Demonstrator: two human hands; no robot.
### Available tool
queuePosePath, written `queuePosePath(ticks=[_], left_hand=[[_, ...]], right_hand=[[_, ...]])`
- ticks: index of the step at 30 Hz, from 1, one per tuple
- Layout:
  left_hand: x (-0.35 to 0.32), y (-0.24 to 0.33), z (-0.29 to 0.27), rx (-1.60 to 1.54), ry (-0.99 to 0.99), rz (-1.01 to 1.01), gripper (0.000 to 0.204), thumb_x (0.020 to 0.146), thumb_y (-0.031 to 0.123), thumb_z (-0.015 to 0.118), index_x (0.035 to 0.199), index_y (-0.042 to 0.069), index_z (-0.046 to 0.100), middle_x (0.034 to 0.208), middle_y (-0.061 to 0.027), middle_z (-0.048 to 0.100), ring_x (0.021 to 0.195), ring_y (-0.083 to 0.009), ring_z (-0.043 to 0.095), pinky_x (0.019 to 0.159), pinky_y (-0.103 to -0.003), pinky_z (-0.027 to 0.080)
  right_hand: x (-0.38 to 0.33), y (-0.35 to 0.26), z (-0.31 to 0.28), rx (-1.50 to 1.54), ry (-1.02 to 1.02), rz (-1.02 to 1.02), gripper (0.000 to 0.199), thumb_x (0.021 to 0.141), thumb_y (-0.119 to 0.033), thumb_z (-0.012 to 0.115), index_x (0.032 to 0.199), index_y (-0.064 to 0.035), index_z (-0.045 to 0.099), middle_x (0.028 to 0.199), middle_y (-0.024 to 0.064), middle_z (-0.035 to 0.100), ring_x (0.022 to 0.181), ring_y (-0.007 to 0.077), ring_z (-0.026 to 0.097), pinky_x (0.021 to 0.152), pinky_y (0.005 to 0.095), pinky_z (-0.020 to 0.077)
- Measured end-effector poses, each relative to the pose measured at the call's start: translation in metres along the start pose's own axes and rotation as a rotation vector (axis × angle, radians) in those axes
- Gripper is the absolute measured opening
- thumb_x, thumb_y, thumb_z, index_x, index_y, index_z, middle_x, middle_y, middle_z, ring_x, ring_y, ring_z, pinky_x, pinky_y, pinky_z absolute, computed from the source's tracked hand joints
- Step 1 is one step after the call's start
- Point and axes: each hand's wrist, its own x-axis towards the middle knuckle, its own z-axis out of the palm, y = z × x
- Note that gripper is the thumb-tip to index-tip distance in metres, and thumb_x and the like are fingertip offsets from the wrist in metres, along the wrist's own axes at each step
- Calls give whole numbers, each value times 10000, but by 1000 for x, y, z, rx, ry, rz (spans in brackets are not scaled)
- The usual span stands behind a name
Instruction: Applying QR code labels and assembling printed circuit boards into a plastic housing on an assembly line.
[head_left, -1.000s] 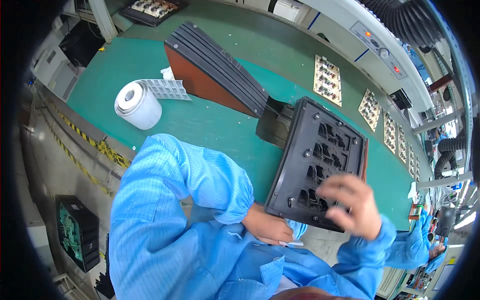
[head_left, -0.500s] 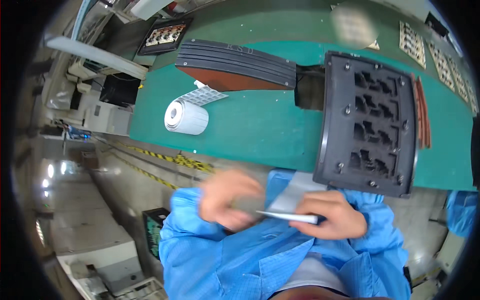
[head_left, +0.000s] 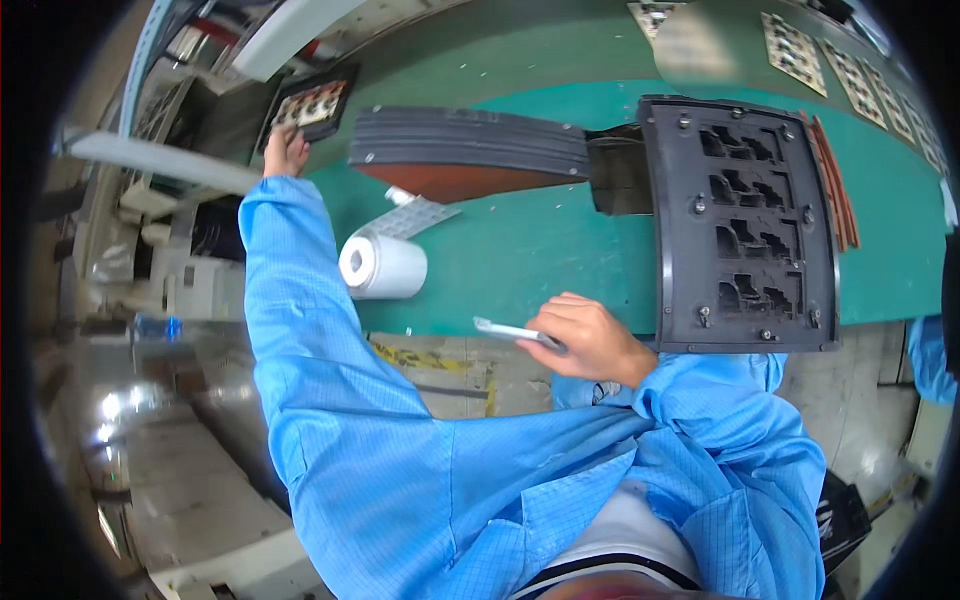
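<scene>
At the far left, my left hand (head_left: 286, 152) reaches out to a black tray (head_left: 343, 103) with a light-coloured circuit board (head_left: 312, 103) in it. Its fingers are closed at the tray's near edge. In front of the bench edge, my right hand (head_left: 585, 335) holds a thin, flat, whitish tool (head_left: 508, 330) that points left. I cannot make out its exact kind. Between my hands lies a white label roll (head_left: 395, 268), its loose strip (head_left: 425, 214) running up toward a long black ribbed block (head_left: 470, 140) with a reddish-brown underside.
To the right, a large black fixture plate (head_left: 680, 240) with cut-outs and screws stands at the bench's near edge. Thin reddish-brown strips (head_left: 832, 185) lie beside it. Several populated boards (head_left: 795, 52) line the green bench (head_left: 500, 260) at far right. A grey bar (head_left: 160, 160) crosses at left.
My left hand has gone from in front of my body to the tray at far left. My right hand, still holding the tool, has moved up and left. The view has shifted.
</scene>
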Motion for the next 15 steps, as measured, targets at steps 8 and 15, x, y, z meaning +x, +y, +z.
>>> queuePosePath(ticks=[8, 15], left_hand=[[82, -62, 23, 679, -532, 482, 485, 767, 135, 810, 1196, 17, 618, 1100, -151, 665, 991, -246, 637, 874, -381, 506], [52, 16, 147, 1019, -769, 744, 443, 769, 142, 811, 1153, 10, 635, 1056, -139, 674, 953, -226, 644, 843, -361, 511]], right_hand=[[-7, 7, 4, -18, 199, 80, 186, 866, -203, 699, 881, -38, 614, 785, 119, 625, 767, 319, 633, 720, 427, 505], [-11, 14, 0, -2, 2, 27, 195, 921, -206, 627, 891, -30, 547, 811, 136, 574, 825, 321, 597, 770, 430, 490]])
